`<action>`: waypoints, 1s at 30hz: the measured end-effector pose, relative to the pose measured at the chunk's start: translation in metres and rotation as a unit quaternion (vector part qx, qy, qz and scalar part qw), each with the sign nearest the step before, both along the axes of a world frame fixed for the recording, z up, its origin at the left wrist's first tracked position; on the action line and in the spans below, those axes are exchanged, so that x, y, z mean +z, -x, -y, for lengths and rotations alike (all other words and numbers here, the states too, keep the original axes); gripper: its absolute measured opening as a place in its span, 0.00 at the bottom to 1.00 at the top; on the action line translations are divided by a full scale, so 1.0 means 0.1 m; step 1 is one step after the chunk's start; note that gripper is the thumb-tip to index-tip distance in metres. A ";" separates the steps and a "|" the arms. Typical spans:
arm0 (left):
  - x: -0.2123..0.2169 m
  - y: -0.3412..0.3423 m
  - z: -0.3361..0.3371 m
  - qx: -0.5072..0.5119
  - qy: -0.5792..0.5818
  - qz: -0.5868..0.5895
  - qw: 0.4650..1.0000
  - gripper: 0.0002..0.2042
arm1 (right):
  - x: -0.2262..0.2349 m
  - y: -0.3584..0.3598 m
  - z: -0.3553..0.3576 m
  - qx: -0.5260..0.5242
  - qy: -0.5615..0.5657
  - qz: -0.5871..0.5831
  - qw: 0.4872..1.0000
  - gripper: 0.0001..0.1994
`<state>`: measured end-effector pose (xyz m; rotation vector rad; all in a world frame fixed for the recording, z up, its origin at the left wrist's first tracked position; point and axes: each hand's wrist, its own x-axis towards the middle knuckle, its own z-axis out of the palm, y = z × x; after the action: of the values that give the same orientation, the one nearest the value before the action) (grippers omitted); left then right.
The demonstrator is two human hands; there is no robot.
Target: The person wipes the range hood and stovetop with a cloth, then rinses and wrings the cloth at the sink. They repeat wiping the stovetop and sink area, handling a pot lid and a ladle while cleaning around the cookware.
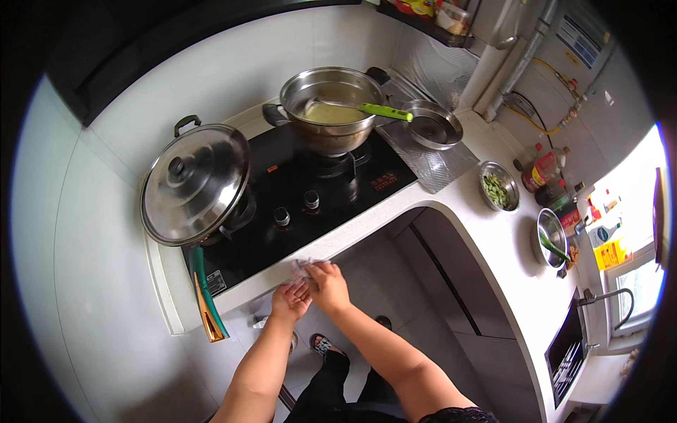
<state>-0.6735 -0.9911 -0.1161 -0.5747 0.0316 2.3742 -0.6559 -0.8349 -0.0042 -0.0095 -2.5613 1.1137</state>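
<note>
Just in front of the counter's edge, my two hands are close together. Between the fingers of my right hand is a crumpled whitish tissue or cloth. My left hand lies palm up beside it, fingers loosely stretched toward the tissue. Beyond them is the black gas hob with two knobs. On its left burner a wok with a green and gold handle sits under a steel lid. A steel pot on the back right burner holds pale yellowish liquid and a ladle with a green handle.
Right of the hob stands a shallow steel pan. Along the right counter are a bowl of chopped greens, another steel bowl, several bottles and the sink. A black range hood hangs at the upper left.
</note>
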 end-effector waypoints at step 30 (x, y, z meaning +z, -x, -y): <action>1.54 -3.65 -4.83 -0.464 0.113 -0.083 0.875 0.20 | 1.01 -5.07 -4.04 -0.143 0.813 -0.166 0.540 0.16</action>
<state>-0.3083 -0.5085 0.0374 -0.3366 0.5453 1.4656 -0.1485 -0.4307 0.0970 -0.5497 -0.3696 2.4503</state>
